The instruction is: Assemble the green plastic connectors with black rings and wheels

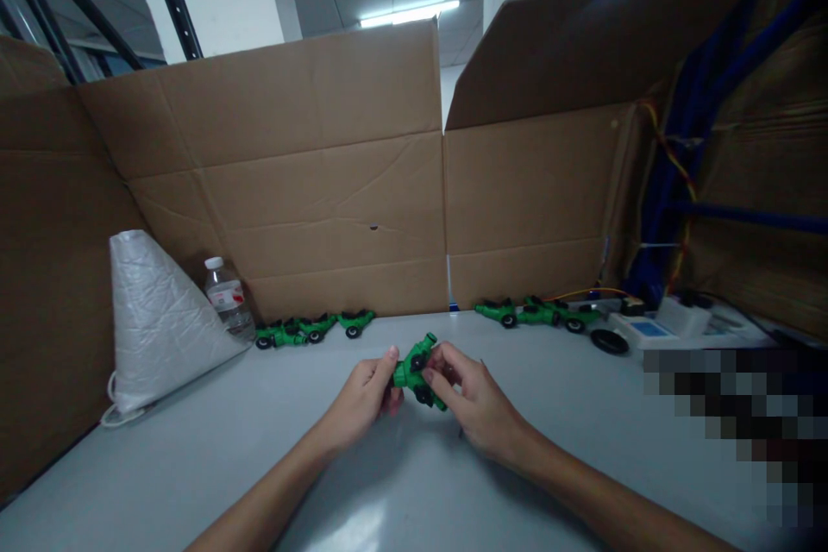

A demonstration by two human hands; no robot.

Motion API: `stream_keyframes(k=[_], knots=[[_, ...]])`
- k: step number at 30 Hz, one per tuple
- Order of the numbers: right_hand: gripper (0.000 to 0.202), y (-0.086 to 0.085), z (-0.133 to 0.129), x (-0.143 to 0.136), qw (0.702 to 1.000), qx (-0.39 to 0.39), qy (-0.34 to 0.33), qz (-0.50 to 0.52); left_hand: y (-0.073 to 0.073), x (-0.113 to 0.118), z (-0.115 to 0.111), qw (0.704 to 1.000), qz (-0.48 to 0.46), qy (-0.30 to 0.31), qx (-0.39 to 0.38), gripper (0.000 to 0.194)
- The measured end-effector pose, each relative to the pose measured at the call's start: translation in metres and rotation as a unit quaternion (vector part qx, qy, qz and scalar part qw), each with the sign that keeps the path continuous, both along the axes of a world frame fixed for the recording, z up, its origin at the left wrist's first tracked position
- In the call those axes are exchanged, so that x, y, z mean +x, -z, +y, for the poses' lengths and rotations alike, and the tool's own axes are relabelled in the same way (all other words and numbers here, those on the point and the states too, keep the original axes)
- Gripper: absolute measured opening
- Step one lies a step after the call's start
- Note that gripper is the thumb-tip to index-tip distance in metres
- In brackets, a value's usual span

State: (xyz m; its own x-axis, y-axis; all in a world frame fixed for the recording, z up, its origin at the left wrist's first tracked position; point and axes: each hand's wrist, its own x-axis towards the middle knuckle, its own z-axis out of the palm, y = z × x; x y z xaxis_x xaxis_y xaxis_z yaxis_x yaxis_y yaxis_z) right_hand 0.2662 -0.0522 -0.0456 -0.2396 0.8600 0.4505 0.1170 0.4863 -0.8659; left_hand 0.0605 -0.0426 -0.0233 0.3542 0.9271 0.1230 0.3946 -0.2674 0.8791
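Observation:
A green toy car [409,373] with black wheels is held tilted above the table, between both hands. My left hand [368,391] grips one end of it, thumb on top and fingers underneath. From the other side, my right hand [475,397] pinches the car near a black wheel, its fingers bent and closed. Whether a smaller part sits between those fingertips is hidden. Several similar green toy cars [315,328] stand at the back left, and another group of green toy cars [534,310] is at the back right.
Cardboard walls [336,190] close off the back and sides of the pale table [213,466]. A silvery bag [161,328] and a water bottle [226,297] stand at left. To the right are a black ring [609,341], a power strip [653,330], cables and a blue rack post [673,155].

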Motion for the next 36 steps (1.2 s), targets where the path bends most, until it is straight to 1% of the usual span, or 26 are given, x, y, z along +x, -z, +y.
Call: stream_keyframes(k=[2, 3, 5, 7, 9, 12, 15, 18, 22, 26, 28, 29, 33, 36], knots=[[0.027, -0.001, -0.001, -0.001, 1.000, -0.003, 0.008, -0.002, -0.001, 0.000, 0.000, 1.000, -0.023, -0.010, -0.003, 0.076], [0.028, -0.001, 0.000, -0.001, 1.000, -0.014, 0.009, 0.010, -0.001, -0.001, -0.001, 0.999, -0.033, -0.014, 0.021, 0.070], [0.032, -0.001, 0.003, -0.002, 0.998, -0.047, 0.005, 0.050, -0.004, -0.002, -0.002, 0.995, -0.032, -0.007, 0.094, 0.053], [0.036, 0.001, 0.007, -0.003, 0.991, -0.091, -0.004, 0.093, -0.006, -0.004, -0.004, 0.987, 0.001, 0.011, 0.157, 0.043], [0.039, 0.002, 0.011, -0.003, 0.983, -0.137, -0.009, 0.122, -0.007, -0.005, -0.006, 0.982, 0.044, 0.024, 0.183, 0.039], [0.041, 0.002, 0.014, -0.003, 0.975, -0.168, -0.011, 0.145, -0.007, -0.006, -0.007, 0.979, 0.078, 0.026, 0.186, 0.034], [0.043, 0.002, 0.013, -0.003, 0.974, -0.168, -0.015, 0.149, -0.006, -0.005, -0.007, 0.979, 0.085, 0.026, 0.181, 0.031], [0.045, 0.002, 0.011, -0.004, 0.975, -0.168, -0.018, 0.141, -0.005, -0.005, -0.005, 0.981, 0.086, 0.030, 0.171, 0.032], [0.046, 0.003, 0.006, -0.005, 0.979, -0.155, -0.029, 0.127, -0.005, -0.004, -0.003, 0.987, 0.090, 0.023, 0.133, 0.042], [0.047, 0.004, 0.004, -0.007, 0.982, -0.143, -0.033, 0.116, -0.002, -0.004, 0.000, 0.994, 0.060, 0.012, 0.091, 0.059], [0.047, 0.004, 0.005, -0.007, 0.983, -0.139, -0.033, 0.115, 0.000, -0.005, 0.001, 0.995, 0.054, 0.011, 0.078, 0.061], [0.047, 0.004, 0.006, -0.007, 0.983, -0.139, -0.033, 0.116, 0.000, -0.005, 0.001, 0.996, 0.050, 0.011, 0.076, 0.060], [0.049, 0.003, 0.009, -0.005, 0.979, -0.151, -0.028, 0.132, 0.001, -0.004, -0.001, 0.993, 0.029, 0.030, 0.113, 0.043], [0.049, -0.001, 0.010, -0.003, 0.976, -0.161, -0.023, 0.142, 0.002, -0.005, -0.003, 0.989, 0.038, 0.043, 0.136, 0.046]])
